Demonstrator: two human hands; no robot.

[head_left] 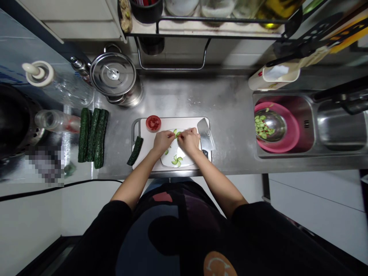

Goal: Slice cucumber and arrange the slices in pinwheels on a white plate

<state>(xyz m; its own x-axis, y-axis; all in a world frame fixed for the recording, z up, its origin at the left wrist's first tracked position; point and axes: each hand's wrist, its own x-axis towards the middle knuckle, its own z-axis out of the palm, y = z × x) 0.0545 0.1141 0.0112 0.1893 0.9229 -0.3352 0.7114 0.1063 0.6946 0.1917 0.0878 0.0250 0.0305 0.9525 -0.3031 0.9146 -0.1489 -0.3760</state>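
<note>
Over the far part of a white plate (pixel 169 153), my left hand (pixel 163 141) and my right hand (pixel 189 141) meet with fingertips pinched at thin green cucumber slices (pixel 175 132). The fingers partly cover these slices. Nearer me on the plate, more cucumber slices (pixel 177 161) fan out like a flower. Beneath the plate is a white cutting board (pixel 147 143). A small red bowl (pixel 153 123) with red pieces inside stands on its far left part. To the left, a cut cucumber piece (pixel 135 150) lies aslant; on the right rests a cleaver (pixel 205 134).
Three whole cucumbers (pixel 93 136) lie on the left of the steel counter (pixel 227 115), near a lidded pot (pixel 113 74). At the right, the sink (pixel 309 134) holds a pink basin (pixel 292 134) and a metal bowl with cut vegetables. A rack (pixel 221 34) hangs over the back.
</note>
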